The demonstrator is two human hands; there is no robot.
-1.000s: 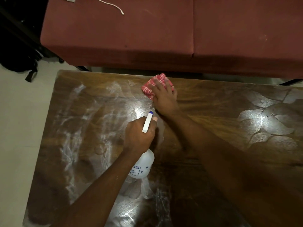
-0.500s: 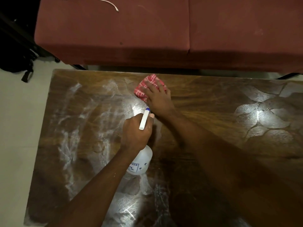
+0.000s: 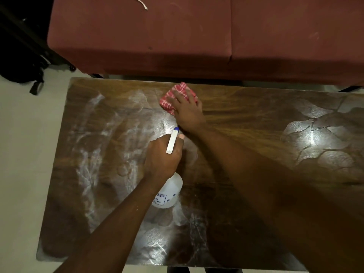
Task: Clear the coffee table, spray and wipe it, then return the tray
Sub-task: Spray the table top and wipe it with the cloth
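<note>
The dark wooden coffee table (image 3: 246,119) fills most of the view, with whitish wet streaks over its left half. My left hand (image 3: 162,156) grips a white spray bottle (image 3: 169,192) above the table's middle, its blue-tipped nozzle pointing toward the far edge. My right hand (image 3: 188,109) lies flat on a folded red-and-white cloth (image 3: 173,95) and presses it on the tabletop close to the far edge. No tray is in view.
A maroon sofa (image 3: 197,36) runs along the table's far side, with a white cable (image 3: 140,2) on its seat. A black bag (image 3: 21,69) sits on the pale floor (image 3: 25,154) at the left.
My right hand and the cloth have slid slightly left along the far edge. The left hand keeps the spray bottle in about the same place.
</note>
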